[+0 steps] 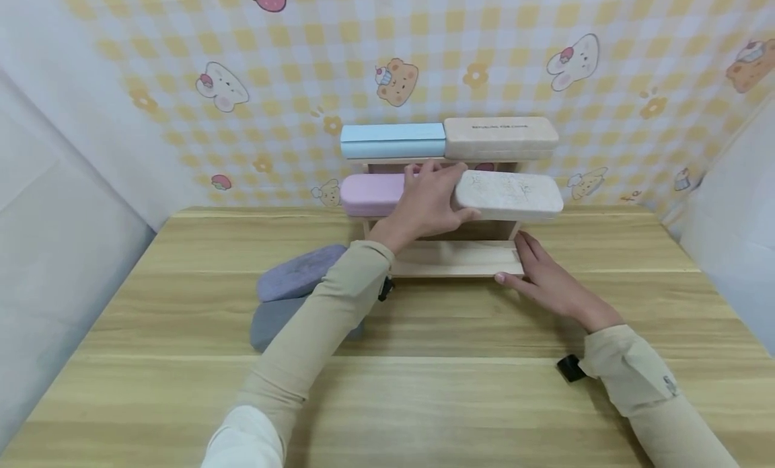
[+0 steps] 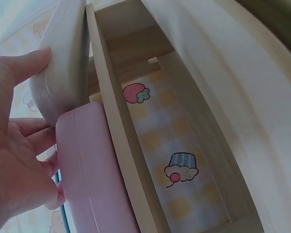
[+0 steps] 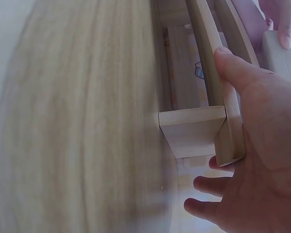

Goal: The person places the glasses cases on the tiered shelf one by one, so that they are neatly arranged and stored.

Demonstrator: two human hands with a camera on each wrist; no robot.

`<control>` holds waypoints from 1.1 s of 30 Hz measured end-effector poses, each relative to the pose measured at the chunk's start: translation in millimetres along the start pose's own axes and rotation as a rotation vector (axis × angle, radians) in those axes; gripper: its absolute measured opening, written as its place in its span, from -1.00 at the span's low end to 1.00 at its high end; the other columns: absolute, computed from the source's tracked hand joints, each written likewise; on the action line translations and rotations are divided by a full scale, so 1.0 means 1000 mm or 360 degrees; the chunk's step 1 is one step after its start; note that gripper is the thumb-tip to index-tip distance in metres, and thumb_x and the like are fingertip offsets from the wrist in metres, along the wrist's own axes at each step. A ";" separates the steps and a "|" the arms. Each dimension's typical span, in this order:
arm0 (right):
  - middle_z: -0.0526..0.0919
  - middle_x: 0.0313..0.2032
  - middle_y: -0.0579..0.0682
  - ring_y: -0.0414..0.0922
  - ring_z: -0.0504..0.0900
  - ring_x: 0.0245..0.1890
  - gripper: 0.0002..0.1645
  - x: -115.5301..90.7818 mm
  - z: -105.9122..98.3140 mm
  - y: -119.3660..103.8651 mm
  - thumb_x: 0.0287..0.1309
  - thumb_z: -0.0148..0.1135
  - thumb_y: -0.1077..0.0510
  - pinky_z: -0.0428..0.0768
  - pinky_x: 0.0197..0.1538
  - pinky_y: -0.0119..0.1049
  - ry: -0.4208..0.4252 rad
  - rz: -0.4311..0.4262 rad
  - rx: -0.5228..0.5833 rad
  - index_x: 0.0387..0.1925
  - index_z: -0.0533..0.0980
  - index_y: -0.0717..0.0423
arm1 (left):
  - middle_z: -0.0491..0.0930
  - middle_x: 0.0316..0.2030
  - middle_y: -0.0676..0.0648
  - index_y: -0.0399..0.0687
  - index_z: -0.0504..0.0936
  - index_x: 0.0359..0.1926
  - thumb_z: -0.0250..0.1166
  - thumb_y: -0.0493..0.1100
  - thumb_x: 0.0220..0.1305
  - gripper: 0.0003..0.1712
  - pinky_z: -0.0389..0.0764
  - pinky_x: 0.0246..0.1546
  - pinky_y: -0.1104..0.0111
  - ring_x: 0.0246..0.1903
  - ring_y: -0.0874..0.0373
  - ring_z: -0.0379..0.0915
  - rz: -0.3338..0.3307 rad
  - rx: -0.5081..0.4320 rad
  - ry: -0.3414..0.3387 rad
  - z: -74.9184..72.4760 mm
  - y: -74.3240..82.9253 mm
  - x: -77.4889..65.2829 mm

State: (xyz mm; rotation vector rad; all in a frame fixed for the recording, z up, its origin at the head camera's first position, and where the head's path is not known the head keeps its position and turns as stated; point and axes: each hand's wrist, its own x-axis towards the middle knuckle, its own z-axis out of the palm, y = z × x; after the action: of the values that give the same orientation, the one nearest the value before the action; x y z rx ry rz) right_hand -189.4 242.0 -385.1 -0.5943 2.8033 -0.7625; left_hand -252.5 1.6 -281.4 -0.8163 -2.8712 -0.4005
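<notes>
Now, left hand (image 1: 427,200): partly curled, pinching white case (image 1: 508,193) beside pink case (image 1: 371,193).
Right hand (image 1: 547,284): half spread, gripping shelf (image 1: 454,259) end.

Pink case (image 1: 369,196), patterned off-white case (image 1: 511,193), light-blue case (image 1: 392,142), beige case (image 1: 499,138), yellow-and-white checked backdrop (image 1: 496,24)

Head view: I see bright, even light, soft shadows on the table (image 1: 436,401) | left wrist: dimmer, hazy, brightest upper left | right wrist: dim, shelf (image 3: 209,73) edges bowed.
</notes>
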 end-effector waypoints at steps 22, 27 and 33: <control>-0.31 0.39 0.34 0.33 -0.02 0.31 0.09 -0.001 -0.002 0.000 0.28 -0.02 -0.24 0.12 0.23 0.19 0.0006 0.0019 -0.0029 0.40 -0.37 0.30 | 0.38 0.21 0.04 0.05 0.31 0.28 0.27 0.32 0.05 -0.16 0.09 0.20 0.05 0.26 0.03 0.08 -0.0048 -0.0064 -0.0129 0.000 -0.006 0.008; -0.30 0.38 0.36 0.35 -0.01 0.29 0.09 -0.001 -0.003 0.000 0.28 -0.02 -0.24 0.10 0.23 0.21 0.0011 0.0011 -0.0044 0.39 -0.36 0.32 | 0.39 0.21 0.00 -0.02 0.28 0.31 0.26 0.33 0.06 -0.11 0.10 0.21 0.02 0.26 0.02 0.08 -0.0067 -0.0026 -0.0176 -0.004 -0.003 0.008; -0.32 0.38 0.35 0.34 -0.03 0.30 0.09 0.000 -0.001 0.001 0.28 -0.03 -0.25 0.08 0.24 0.20 -0.0011 0.0022 -0.0023 0.39 -0.37 0.31 | 0.45 0.14 -0.01 -0.03 0.32 0.25 0.25 0.32 0.08 -0.17 0.16 0.16 0.05 0.20 0.01 0.15 -0.0054 0.0067 -0.0219 -0.006 -0.004 0.007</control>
State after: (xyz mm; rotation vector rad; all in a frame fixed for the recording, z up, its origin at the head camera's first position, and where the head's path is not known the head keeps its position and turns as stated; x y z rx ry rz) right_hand -190.2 242.6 -384.8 -0.5780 2.8058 -0.7362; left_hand -260.3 0.4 -275.5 -0.8202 -3.0124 -0.2978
